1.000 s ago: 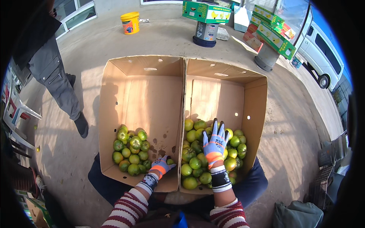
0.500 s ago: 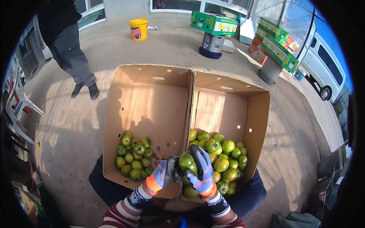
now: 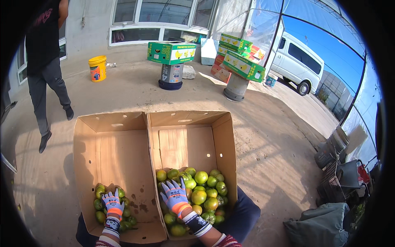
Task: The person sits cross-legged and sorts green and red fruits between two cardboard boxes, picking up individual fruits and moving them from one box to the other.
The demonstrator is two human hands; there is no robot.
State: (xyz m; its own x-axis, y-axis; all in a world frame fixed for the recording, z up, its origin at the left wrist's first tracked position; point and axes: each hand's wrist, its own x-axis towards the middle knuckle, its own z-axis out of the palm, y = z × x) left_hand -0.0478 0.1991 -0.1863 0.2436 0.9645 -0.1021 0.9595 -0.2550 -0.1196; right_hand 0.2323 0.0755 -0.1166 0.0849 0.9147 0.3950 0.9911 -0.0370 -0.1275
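Note:
Two open cardboard boxes stand side by side in front of me. My left hand (image 3: 112, 205), in a purple, grey and orange work glove, reaches into the left box (image 3: 123, 154) with fingers spread over a small heap of green tomatoes (image 3: 99, 216). In the right box (image 3: 224, 144) lies a larger heap of green and yellowish tomatoes (image 3: 199, 196). Over its left side, near the shared wall, my right hand (image 3: 176, 198) rests with its gloved fingers spread apart. Nothing shows gripped in either hand; what lies under the palms is hidden.
A person (image 3: 47, 78) stands at the far left. A yellow bucket (image 3: 97, 68) and a green banana box (image 3: 170, 52) on a drum are beyond the boxes. More banana boxes (image 3: 242, 65) are stacked to the right. A grey-green sack (image 3: 319, 226) and crates (image 3: 331, 179) lie at right.
The green tomato between my hands is no longer held there. My left hand has gone down into the left box, while my right has opened over the right heap. The view has swung rightward and up.

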